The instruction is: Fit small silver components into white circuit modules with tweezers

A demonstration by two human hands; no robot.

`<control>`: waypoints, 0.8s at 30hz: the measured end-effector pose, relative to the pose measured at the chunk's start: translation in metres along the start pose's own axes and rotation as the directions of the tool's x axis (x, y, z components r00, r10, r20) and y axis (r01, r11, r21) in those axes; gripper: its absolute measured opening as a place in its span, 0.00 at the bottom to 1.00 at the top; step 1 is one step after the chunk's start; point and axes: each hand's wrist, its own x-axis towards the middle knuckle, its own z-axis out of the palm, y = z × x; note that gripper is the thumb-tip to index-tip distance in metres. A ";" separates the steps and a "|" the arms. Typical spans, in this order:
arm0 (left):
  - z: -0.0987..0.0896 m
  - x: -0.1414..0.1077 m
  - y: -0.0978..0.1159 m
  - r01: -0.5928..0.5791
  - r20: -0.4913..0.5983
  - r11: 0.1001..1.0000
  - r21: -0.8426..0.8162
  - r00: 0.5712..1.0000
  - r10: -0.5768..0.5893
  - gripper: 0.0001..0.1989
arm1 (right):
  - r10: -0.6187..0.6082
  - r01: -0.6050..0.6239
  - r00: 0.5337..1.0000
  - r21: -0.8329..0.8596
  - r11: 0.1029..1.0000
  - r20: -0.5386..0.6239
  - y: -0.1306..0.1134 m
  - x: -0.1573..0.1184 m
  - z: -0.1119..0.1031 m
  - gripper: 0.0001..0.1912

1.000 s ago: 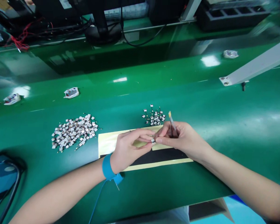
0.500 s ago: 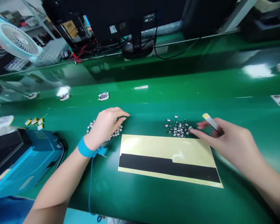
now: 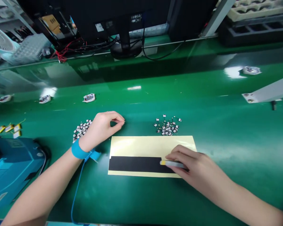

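My left hand (image 3: 103, 127) hangs with curled fingers just past a heap of small silver parts with thin leads (image 3: 81, 130), partly covering it. Whether its fingertips hold a tiny part is hard to see. My right hand (image 3: 191, 164) grips a pale pen-like tool with a yellow tip (image 3: 172, 164), its tip lying on a black strip (image 3: 134, 164). That strip is stuck to a cream backing sheet (image 3: 151, 146). A smaller heap of the same parts (image 3: 167, 126) lies beyond the sheet, untouched by either hand.
A blue wrist strap (image 3: 79, 152) with a cord circles my left wrist. A blue machine (image 3: 11, 169) stands at the left, near small yellow cells (image 3: 9, 128). White packets (image 3: 89, 98) lie on the green bench, below a monitor stand (image 3: 126, 50). A pale bracket (image 3: 266, 92) juts in at right.
My hands, together over the sheet a second ago, have parted. The left moved over the larger heap. The right went from beside the smaller heap down onto the black strip, tool now lying flat.
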 end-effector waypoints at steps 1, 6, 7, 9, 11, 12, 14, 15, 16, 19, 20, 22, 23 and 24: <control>0.008 0.000 0.010 0.011 -0.008 0.982 -0.191 1.000 -0.013 0.04 | -0.006 0.007 1.000 -0.027 1.000 0.022 -0.001 -0.001 0.003 0.06; 0.062 0.002 0.053 -0.042 -0.054 0.596 -0.802 0.999 -0.003 0.05 | -0.033 0.042 0.998 -0.195 0.980 0.052 -0.007 -0.003 0.017 0.11; 0.071 0.002 0.057 -0.052 -0.060 0.530 -0.846 0.998 0.003 0.03 | -0.051 0.061 0.998 -0.240 0.969 0.046 -0.008 -0.003 0.018 0.12; 0.083 0.003 0.061 -0.042 -0.047 0.468 -0.883 0.999 0.000 0.02 | -0.094 0.098 0.995 -0.337 0.937 0.027 -0.011 -0.004 0.020 0.12; 0.087 0.002 0.060 -0.011 -0.025 0.504 -0.864 0.999 -0.021 0.04 | -0.131 0.125 0.991 -0.417 0.900 0.012 -0.014 -0.004 0.021 0.10; 0.087 0.001 0.059 0.006 -0.012 0.537 -0.844 0.999 -0.030 0.05 | -0.142 0.131 0.990 -0.443 0.887 0.008 -0.015 -0.005 0.022 0.08; 0.086 0.000 0.057 0.037 0.018 0.582 -0.812 0.999 -0.039 0.07 | -0.152 0.136 0.988 -0.463 0.876 0.004 -0.017 -0.005 0.023 0.08; 0.086 -0.001 0.057 0.048 0.036 0.583 -0.811 0.999 -0.033 0.08 | -0.148 0.133 0.989 -0.460 0.878 0.003 -0.018 -0.005 0.024 0.08; 0.086 -0.001 0.057 0.056 0.052 0.573 -0.818 0.998 -0.023 0.10 | -0.138 0.124 0.990 -0.450 0.884 0.001 -0.018 -0.005 0.024 0.08; 0.088 -0.002 0.058 0.045 0.046 0.575 -0.817 0.999 -0.013 0.13 | -0.077 0.080 0.997 -0.360 0.930 0.022 -0.017 -0.002 0.022 0.05; 0.089 -0.002 0.058 0.029 0.020 0.599 -0.801 1.000 -0.021 0.13 | -0.032 0.044 0.999 -0.308 0.950 0.043 -0.016 0.000 0.021 0.04; 0.089 -0.002 0.058 -0.006 -0.042 0.658 -0.753 0.998 -0.039 0.11 | 0.070 -0.050 0.993 -0.195 0.979 0.098 -0.014 0.006 0.016 0.05; 0.089 -0.003 0.058 -0.023 -0.070 0.687 -0.727 0.997 -0.041 0.10 | 0.121 -0.103 0.985 -0.140 0.985 0.125 -0.012 0.009 0.014 0.06; 0.089 -0.003 0.058 -0.039 -0.095 0.712 -0.701 0.995 -0.039 0.09 | 0.163 -0.152 0.976 -0.085 0.985 0.144 -0.010 0.013 0.011 0.05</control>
